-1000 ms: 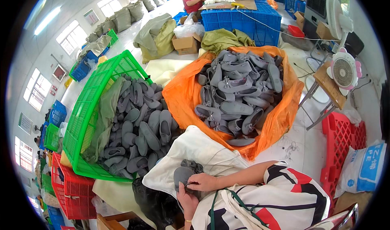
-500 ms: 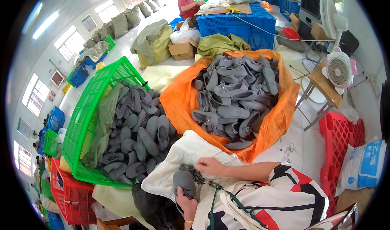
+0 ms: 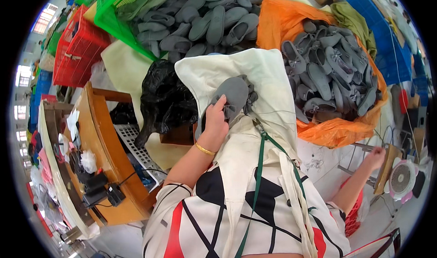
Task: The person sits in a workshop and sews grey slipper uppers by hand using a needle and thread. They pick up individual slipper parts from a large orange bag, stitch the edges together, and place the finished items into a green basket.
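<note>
Grey shoe (image 3: 236, 91), one: lay above the lap, over a white cloth (image 3: 275, 78), its rounded end pointing up and slightly to the right.
Left hand (image 3: 215, 121), bare, a yellow bangle (image 3: 205, 149) at the wrist: grip clamped on the shoe, the fingers laid across it.
Right hand (image 3: 376, 158), bare: stretched well out to the right, apart from the shoe, near a small wooden worktop (image 3: 388, 169); whether its grip was closed on anything could not be told.
Dark-grey pieces (image 3: 249, 96), crumpled, kind unclear: rested on the cloth just beside the shoe.
Green cord (image 3: 257, 185), one: ran down over the patterned clothing (image 3: 195, 221).
Green crate (image 3: 104, 12), one: stood beyond the lap, to the left, with many grey shoes (image 3: 215, 25) heaped within.
Orange bag (image 3: 334, 135), one: open, to the right of the cloth, filled with further grey footwear (image 3: 334, 66), some pairs with bows.
Black plastic bag (image 3: 164, 96), one: crumpled, left of the cloth.
Red crate (image 3: 81, 51), one: at upper left.
Fan (image 3: 403, 179), one, round-faced: beside the worktop.
</note>
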Tool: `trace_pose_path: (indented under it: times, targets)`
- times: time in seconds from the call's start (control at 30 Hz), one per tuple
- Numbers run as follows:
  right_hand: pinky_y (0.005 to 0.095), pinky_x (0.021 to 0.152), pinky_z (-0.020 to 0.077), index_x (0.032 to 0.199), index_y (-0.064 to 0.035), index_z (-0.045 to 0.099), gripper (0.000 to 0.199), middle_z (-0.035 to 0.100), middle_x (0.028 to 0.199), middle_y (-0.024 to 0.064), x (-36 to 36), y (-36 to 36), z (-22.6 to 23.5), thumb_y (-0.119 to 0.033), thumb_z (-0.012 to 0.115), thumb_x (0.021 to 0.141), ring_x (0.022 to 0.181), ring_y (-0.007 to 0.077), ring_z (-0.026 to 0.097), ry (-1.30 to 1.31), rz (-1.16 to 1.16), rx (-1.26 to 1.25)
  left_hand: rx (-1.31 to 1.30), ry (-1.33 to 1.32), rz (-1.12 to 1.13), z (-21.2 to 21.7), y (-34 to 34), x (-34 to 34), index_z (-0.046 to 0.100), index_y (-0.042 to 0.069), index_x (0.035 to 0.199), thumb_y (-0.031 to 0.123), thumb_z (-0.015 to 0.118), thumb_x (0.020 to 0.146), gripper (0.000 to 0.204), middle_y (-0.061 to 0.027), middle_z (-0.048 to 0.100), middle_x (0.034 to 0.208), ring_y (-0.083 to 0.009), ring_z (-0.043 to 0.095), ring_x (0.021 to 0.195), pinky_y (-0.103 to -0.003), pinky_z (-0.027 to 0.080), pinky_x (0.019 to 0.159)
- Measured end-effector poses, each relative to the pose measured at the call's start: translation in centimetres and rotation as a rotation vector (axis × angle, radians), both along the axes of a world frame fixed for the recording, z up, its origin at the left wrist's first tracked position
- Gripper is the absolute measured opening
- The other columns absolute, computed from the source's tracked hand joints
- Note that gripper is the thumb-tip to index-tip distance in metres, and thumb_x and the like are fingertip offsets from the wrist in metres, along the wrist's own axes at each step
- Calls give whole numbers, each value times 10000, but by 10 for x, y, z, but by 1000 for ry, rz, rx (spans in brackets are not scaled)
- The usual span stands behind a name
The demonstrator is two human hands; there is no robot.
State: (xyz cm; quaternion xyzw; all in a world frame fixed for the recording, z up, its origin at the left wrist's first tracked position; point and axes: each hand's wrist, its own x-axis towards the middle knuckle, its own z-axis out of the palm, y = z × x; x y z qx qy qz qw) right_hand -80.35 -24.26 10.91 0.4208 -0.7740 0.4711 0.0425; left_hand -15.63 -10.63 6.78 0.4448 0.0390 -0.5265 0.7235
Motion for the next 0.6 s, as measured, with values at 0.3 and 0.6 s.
trace_pose_path:
  times: [0.3,0.6]
  targets:
    - [281,780,488,1134,33,599,266,619,905,59,54,-1,-22,-93,590,900,881,165,593,-546,178,-231,10,-3,23,13,0,-8,600,-44,1173,118,657,931,297,-94,661,1140,-188,630,1019,-320,498,917]
    - [187,461,379,1044,-90,679,148,568,663,-31,388,-2,-28,-203,630,963,520,32,473,-918,1011,549,66,-20,51,10,-2,-10,618,-16,1143,110,677,910,271,-83,664,1132,-176,628,1027,-317,496,923]
